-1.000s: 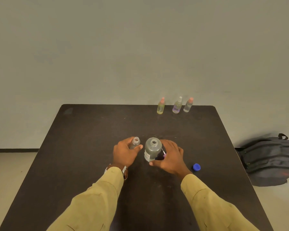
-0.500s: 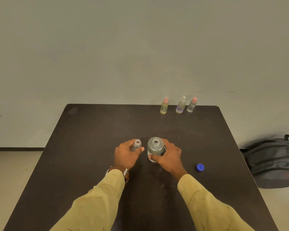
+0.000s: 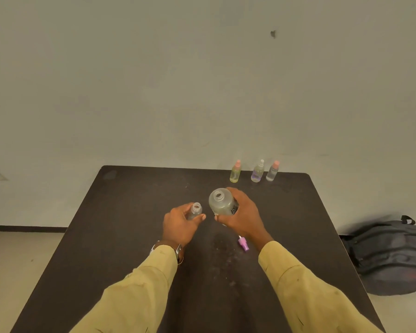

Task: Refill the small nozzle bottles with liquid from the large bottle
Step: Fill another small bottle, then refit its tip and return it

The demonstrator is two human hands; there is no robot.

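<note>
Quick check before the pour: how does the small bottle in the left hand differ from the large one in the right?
The large bottle is far wider than the small bottle, mouth included. The large bottle carries a dark printed label; the small bottle shows none. The right hand wraps the large bottle's side, while the left hand pinches the small bottle between thumb and fingers. Both are clear, uncapped and open-mouthed.

No text can be read; the dark label point(image 3: 233, 209) on the large bottle point(image 3: 221, 202) is blurred
</note>
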